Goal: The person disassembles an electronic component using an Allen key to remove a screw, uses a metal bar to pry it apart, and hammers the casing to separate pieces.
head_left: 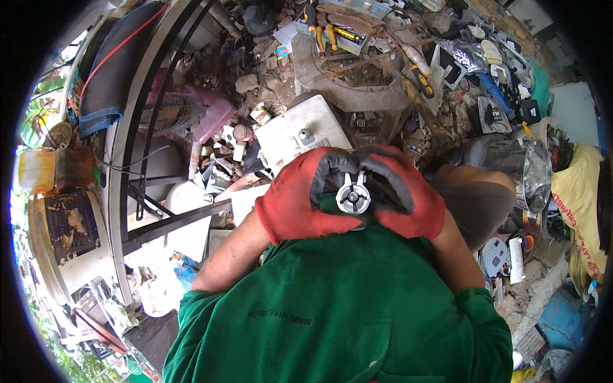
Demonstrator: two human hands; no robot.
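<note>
Close in front of my green shirt, a round silver metal part (353, 198) with two short prongs and a dark hub sits between my hands. My left hand (295, 203), in a red glove with a dark grip coating, curls round its left side. From the other side my right hand (412, 195), gloved the same way, closes in with bent fingers. The fingertips behind the part are partly hidden. Just beyond the gloves lies a white boxy casing (281, 142), with a small grey cap-like piece (306, 136) on top.
Orange-handled pliers (331, 36) and a screwdriver (422, 82) lie among rubble and scrap at the far side. A dark metal frame (182, 225) stands to my left. A clear plastic container (525, 167) and a yellow sack (576, 204) are on the right.
</note>
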